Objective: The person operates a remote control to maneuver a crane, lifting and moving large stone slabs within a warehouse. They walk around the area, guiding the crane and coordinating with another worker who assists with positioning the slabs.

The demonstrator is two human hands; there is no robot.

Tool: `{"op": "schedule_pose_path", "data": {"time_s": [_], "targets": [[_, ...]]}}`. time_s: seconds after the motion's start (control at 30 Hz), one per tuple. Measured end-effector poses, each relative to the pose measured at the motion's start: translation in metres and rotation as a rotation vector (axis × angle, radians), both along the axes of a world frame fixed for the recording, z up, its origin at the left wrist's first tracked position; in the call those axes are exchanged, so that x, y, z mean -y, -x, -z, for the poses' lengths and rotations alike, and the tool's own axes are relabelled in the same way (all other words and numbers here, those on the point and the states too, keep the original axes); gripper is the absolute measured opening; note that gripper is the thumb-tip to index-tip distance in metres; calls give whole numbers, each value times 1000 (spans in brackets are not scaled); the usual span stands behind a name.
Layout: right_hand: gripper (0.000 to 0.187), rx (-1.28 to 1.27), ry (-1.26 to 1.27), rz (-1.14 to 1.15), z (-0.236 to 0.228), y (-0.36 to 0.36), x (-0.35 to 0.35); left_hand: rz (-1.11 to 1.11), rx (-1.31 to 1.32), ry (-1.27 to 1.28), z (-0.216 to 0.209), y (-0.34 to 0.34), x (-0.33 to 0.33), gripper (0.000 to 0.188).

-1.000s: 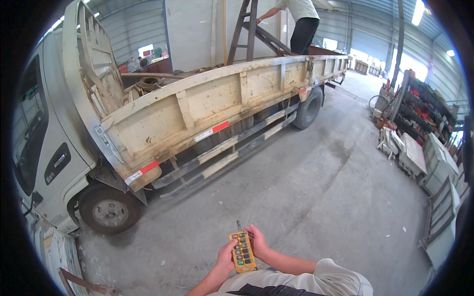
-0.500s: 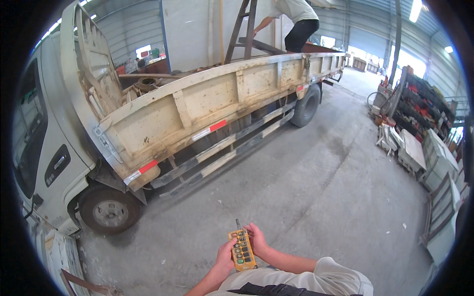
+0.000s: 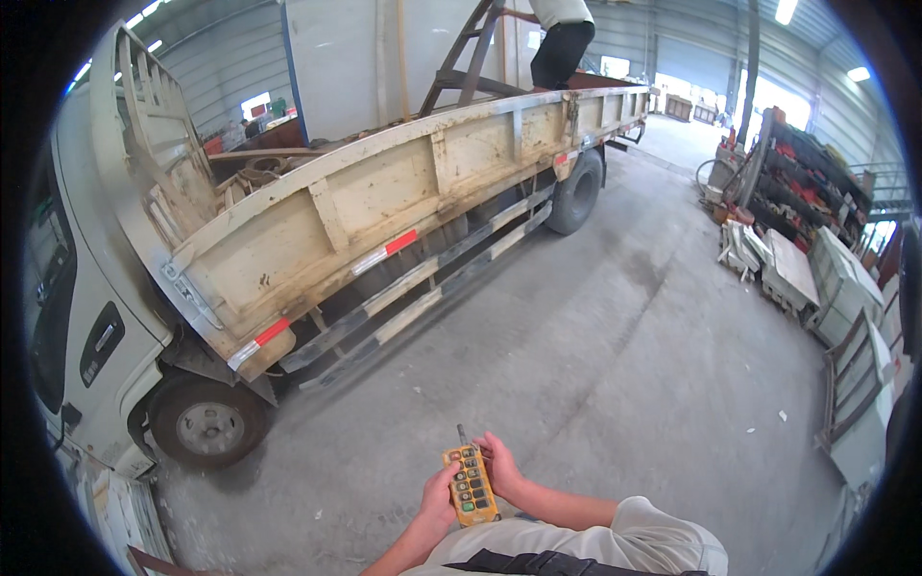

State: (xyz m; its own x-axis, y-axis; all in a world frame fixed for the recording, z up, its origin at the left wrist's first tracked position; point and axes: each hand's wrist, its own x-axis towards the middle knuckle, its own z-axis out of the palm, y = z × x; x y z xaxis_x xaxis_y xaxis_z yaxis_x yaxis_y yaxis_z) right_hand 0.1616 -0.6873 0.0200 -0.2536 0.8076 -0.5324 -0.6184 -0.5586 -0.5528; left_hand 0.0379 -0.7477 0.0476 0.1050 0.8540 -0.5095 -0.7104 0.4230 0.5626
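- A yellow remote (image 3: 472,488) is held at the lower centre of the frame, its short aerial (image 3: 462,435) tilted upward and its rows of buttons (image 3: 461,487) facing up.
- The left hand (image 3: 437,496) grasps the remote by its left edge, thumb over the upper buttons.
- The right hand (image 3: 501,468) is cupped at the remote's upper right edge, beside the aerial; from where I stand, I cannot tell whether its fingers close on the casing.
- A truck (image 3: 379,197), white cab at left and stained cream side panels behind, stretches from the lower left of the frame to the upper right.
- In its bed, at top centre, a co-worker (image 3: 562,56) in dark legwear leans, one arm stretched to a dark ladder-like stand (image 3: 480,60) near a tall white slab (image 3: 341,58).
- At right, laden shelves (image 3: 802,187) rise beyond pale panels on the grey floor (image 3: 595,384).
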Motion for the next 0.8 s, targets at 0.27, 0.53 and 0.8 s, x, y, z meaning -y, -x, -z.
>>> {"op": "schedule_pose_path", "data": {"time_s": [0.27, 0.53, 0.8], "targets": [[53, -8, 32, 34, -8, -5, -1, 2, 31, 0, -4, -6, -6, 28], [41, -53, 8, -1, 4, -4, -9, -34, 25, -2, -6, -6, -6, 28], [39, -60, -117, -164, -14, -2, -10, -21, 14, 0, -14, -2, -8, 29]]}}
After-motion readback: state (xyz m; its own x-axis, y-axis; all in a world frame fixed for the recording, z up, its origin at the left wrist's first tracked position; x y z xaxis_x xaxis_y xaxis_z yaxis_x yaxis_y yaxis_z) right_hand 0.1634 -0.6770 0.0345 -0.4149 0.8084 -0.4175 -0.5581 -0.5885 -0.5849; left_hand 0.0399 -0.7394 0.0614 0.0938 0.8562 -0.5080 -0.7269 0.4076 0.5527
